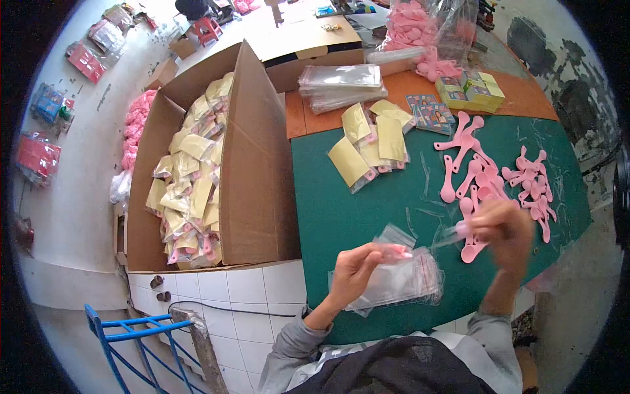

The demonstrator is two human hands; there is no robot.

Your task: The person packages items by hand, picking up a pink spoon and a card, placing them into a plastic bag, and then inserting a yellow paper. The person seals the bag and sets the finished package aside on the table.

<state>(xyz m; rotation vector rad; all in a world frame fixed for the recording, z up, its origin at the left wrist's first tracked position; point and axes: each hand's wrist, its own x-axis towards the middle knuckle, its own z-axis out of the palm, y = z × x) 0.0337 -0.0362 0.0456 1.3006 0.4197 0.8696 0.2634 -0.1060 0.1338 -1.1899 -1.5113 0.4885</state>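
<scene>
My left hand [357, 270] is closed on a clear plastic bag, its fingertips by a pinkish-red spot, above a stack of clear bags [407, 281] at the front of the green table. To the right, my right hand [502, 226] is blurred; a clear strip and something pale pink are at its fingers. Just beyond it lies a pile of larger pink spoons [448, 180]. Smaller pink spoons [539, 203] lie farther right. Filled packets with yellow cards [354, 161] rest at the table's upper left, beside a stack of printed cards [433, 116].
A tall cardboard box [259, 177] full of packets stands left of the green table [318, 217]. Clear bag stacks [341, 79], yellow card blocks [469, 93] and a bag of pink pieces [413, 26] lie behind. A blue metal frame [134, 331] stands lower left.
</scene>
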